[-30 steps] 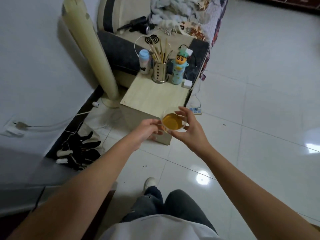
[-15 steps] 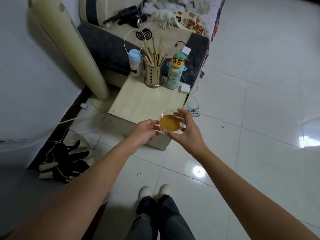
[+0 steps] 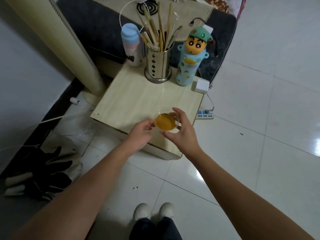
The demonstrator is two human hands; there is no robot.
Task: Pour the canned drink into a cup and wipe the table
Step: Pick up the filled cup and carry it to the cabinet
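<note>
Clear cup, amber drink near rim; left hand and right hand both pinch it, seemingly above table.

My forearms are bare to the edge of the view, no sleeves, watch or rings on my left hand or right hand. I wear dark trousers. My shoes are white with rounded toes.

A small pale wooden table stands on white floor tiles. Along its far edge stand a bottle, a chopstick holder, a cartoon flask and a white charger.
</note>
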